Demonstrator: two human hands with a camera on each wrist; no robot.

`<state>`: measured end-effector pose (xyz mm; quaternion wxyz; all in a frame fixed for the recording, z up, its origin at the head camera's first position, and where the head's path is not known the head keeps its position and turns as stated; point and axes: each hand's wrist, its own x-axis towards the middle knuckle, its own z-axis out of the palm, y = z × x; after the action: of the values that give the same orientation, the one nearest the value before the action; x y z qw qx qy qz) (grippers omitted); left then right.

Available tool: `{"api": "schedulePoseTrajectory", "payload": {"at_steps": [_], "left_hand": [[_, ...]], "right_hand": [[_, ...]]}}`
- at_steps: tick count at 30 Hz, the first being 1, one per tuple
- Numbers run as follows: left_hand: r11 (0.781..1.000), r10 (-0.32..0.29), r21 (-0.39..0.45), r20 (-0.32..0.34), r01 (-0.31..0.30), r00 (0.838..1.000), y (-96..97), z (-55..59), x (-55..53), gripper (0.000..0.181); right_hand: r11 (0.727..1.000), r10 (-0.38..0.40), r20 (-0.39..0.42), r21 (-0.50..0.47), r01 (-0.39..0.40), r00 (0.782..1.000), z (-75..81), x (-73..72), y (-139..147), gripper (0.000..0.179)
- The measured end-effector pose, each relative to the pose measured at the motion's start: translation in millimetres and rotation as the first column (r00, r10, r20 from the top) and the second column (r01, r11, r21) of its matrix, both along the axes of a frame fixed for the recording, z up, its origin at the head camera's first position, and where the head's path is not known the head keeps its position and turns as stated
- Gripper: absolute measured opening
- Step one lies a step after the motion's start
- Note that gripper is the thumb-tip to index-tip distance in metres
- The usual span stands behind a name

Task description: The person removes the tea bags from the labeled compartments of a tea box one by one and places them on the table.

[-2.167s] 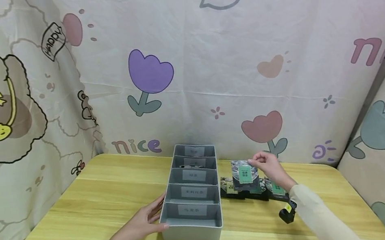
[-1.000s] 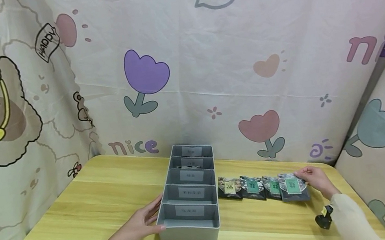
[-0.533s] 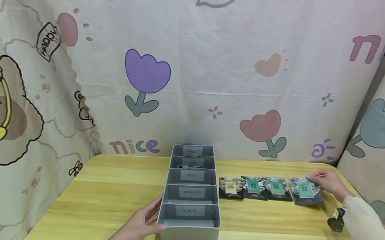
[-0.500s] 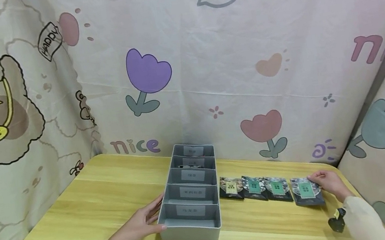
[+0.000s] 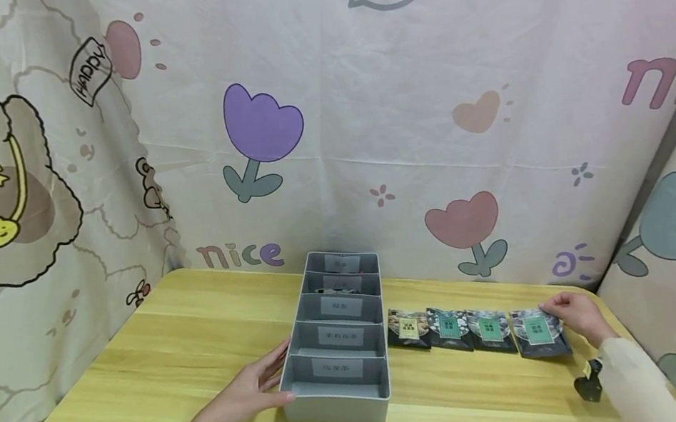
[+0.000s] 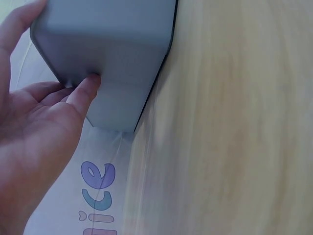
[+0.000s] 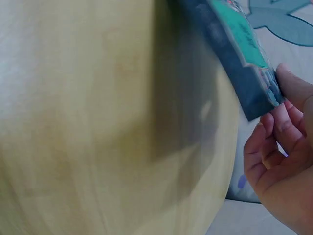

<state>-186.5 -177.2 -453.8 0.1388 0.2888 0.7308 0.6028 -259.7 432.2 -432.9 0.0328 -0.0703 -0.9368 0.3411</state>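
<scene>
A long grey storage box [image 5: 340, 412] with labelled compartments stands on the table. My left hand [image 5: 241, 401] holds its near left corner, thumb at the front edge and fingers against the side; the left wrist view shows those fingers [image 6: 88, 90] bent against the grey wall. At the right, my right hand [image 5: 578, 316] pinches the upper right corner of a dark tea packet [image 5: 540, 334] with a green label. In the right wrist view this packet [image 7: 244, 63] is tilted, with a shadow on the table below. Three more tea packets, one yellow-labelled [image 5: 408, 329], lie in a row between box and hand.
Something small and dark [image 5: 336, 290] lies in the box's second compartment from the back. The wooden table [image 5: 469, 402] meets a printed curtain [image 5: 352, 129] behind and at both sides. A black wrist camera [image 5: 588, 385] hangs by the right sleeve.
My right hand has carried its packet rightward from above the row to the row's right end, then stayed nearly still over the last half second. The left hand keeps its place on the box.
</scene>
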Motion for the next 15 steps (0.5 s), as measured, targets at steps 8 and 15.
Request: {"api": "schedulePoseTrajectory", "payload": {"at_steps": [8, 15], "left_hand": [[1.000, 0.002, -0.010, 0.001, -0.002, 1.000, 0.5, 0.4, -0.9, 0.083], [1.000, 0.000, 0.004, 0.003, 0.000, 1.000, 0.4, 0.2, -0.9, 0.083]], "right_hand": [[0.999, -0.034, -0.033, 0.023, 0.035, 0.999, -5.2, 4.0, -5.4, 0.025], [0.998, -0.017, -0.051, 0.061, 0.020, 0.999, 1.1, 5.8, -8.3, 0.032]]}}
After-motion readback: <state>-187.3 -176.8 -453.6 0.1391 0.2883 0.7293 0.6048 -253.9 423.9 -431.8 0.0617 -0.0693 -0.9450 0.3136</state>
